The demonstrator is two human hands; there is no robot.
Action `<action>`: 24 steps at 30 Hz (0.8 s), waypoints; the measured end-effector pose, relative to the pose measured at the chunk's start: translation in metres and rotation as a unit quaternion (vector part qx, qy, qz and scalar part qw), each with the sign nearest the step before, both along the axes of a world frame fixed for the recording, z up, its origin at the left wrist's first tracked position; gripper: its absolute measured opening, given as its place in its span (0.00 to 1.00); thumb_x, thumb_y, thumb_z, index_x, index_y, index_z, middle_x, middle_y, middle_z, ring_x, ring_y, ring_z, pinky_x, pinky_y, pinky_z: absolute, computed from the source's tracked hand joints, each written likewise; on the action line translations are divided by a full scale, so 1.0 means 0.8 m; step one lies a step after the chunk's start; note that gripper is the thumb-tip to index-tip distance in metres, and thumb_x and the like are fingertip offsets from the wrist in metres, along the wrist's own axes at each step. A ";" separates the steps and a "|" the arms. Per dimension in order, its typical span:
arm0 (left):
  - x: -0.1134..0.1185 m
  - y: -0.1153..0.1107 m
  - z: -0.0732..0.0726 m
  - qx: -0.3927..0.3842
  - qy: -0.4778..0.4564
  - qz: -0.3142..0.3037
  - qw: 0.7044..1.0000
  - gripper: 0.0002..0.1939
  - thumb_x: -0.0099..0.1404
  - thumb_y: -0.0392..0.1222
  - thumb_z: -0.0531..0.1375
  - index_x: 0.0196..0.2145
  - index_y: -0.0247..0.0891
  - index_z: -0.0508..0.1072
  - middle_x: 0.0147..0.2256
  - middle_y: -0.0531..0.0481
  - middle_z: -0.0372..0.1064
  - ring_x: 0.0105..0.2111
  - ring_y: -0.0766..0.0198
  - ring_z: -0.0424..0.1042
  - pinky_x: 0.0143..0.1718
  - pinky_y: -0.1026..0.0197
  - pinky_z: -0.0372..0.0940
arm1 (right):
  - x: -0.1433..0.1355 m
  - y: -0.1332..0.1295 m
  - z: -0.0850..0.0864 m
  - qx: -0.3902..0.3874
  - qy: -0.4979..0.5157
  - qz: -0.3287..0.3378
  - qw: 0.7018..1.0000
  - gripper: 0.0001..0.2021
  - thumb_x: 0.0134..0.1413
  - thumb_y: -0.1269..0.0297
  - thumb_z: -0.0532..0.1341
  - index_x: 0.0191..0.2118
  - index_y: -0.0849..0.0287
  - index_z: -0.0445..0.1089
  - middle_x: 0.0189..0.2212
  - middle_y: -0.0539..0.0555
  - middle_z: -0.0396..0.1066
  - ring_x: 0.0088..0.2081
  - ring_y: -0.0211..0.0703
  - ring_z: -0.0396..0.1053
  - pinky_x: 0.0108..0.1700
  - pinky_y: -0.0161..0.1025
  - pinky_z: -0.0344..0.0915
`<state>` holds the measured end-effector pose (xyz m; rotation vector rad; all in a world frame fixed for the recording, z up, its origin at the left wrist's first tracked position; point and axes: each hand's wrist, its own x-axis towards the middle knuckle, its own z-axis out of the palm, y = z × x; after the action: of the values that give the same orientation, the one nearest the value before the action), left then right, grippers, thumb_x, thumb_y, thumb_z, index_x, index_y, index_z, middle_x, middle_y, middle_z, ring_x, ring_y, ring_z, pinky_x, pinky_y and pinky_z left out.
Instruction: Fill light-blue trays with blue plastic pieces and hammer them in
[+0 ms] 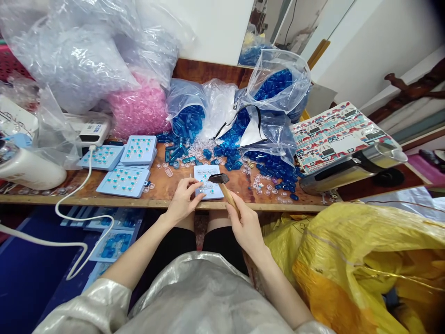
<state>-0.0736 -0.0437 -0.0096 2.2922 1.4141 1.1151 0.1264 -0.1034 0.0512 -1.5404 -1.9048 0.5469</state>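
Ahead and to the left of a right hand [245,220] closed around a wooden handle, a dark-headed hammer [219,178] points away from the body, its shaft slanting up and leftward from the fist. The head appears over the right-hand part of a pale blue block [217,195] dotted with small pieces; whether it touches them cannot be told.

Directly beside the same block, at its left side, a left hand [183,198] reaches in half open, thumb and forefinger parted, fingertips at the block and the pieces on it. No firm grip shows, and any tiny piece beneath the fingertips is too small to make out. The left hand is nearer the block; the right meets it only through the hammer's length.

Left of the left hand, similar blocks [121,182] lie grouped on the wooden table [167,186]. Beyond both hands and off to the right spread loose blue pieces [278,176].
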 end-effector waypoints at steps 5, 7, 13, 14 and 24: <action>0.034 0.024 0.023 0.026 0.094 -0.010 0.995 0.28 0.63 0.50 0.53 0.57 0.38 0.54 0.60 0.38 0.45 0.62 0.48 0.41 0.58 0.41 0.45 | 0.016 0.004 -0.009 -0.031 0.018 -0.064 0.997 0.20 0.59 0.60 0.49 0.54 0.60 0.62 0.34 0.55 0.74 0.35 0.43 0.72 0.38 0.37 0.67; 0.055 0.039 0.023 0.016 0.149 -0.040 0.988 0.33 0.61 0.55 0.53 0.58 0.36 0.53 0.62 0.36 0.40 0.63 0.46 0.34 0.59 0.38 0.38 | 0.022 0.005 -0.014 -0.036 0.032 -0.085 0.995 0.20 0.59 0.59 0.49 0.54 0.62 0.62 0.29 0.53 0.74 0.29 0.41 0.71 0.35 0.36 0.67; 0.063 0.066 0.011 -0.078 0.157 -0.115 0.978 0.33 0.63 0.56 0.49 0.59 0.35 0.52 0.62 0.36 0.40 0.63 0.46 0.35 0.58 0.36 0.35 | 0.033 -0.003 -0.014 -0.053 0.058 -0.099 0.992 0.21 0.59 0.59 0.49 0.54 0.62 0.62 0.23 0.49 0.69 0.25 0.37 0.67 0.32 0.33 0.65; 0.056 0.066 0.013 -0.084 0.123 -0.112 0.982 0.30 0.64 0.54 0.48 0.59 0.36 0.52 0.62 0.37 0.42 0.63 0.48 0.37 0.59 0.38 0.39 | 0.035 -0.005 -0.014 -0.057 0.061 -0.101 0.991 0.21 0.59 0.59 0.49 0.55 0.61 0.62 0.23 0.49 0.69 0.25 0.37 0.67 0.32 0.33 0.64; 0.020 0.047 0.026 -0.002 0.113 -0.116 0.987 0.12 0.63 0.42 0.53 0.42 0.39 0.69 0.49 0.44 0.61 0.53 0.55 0.57 0.53 0.50 0.55 | 0.040 -0.008 -0.028 -0.086 0.042 -0.084 0.992 0.21 0.58 0.58 0.49 0.54 0.61 0.63 0.24 0.51 0.71 0.26 0.39 0.68 0.33 0.34 0.64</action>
<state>-0.0575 -0.0064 0.0116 2.5668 1.1751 0.8043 0.1585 -0.1098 0.0289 -1.7390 -1.6815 0.7031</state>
